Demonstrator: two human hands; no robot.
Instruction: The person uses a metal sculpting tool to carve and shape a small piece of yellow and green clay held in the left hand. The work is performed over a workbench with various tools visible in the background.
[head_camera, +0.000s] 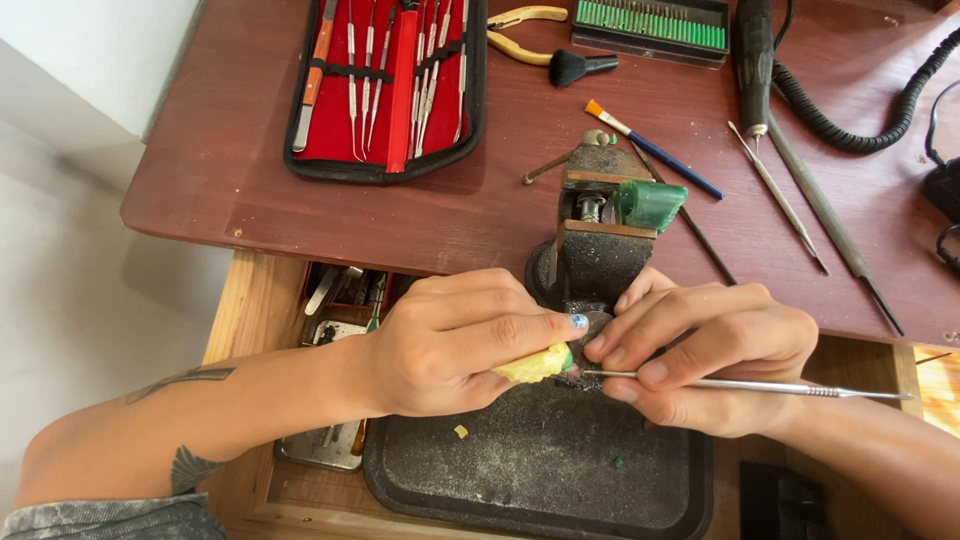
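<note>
Yellow wax piece (535, 364) in left hand (450, 345) grip, right hand (710, 355) pinching steel carving tool (760, 386), beside vise (598, 240)

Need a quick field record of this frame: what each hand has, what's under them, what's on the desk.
left hand: grips a small yellow piece
right hand: holds a thin metal carving tool, tip at the yellow piece
below hands: black tray with dust and crumbs
behind hands: small bench vise on the wooden desk
desk items: open red tool case, blue-handled brush, rotary handpiece
</note>
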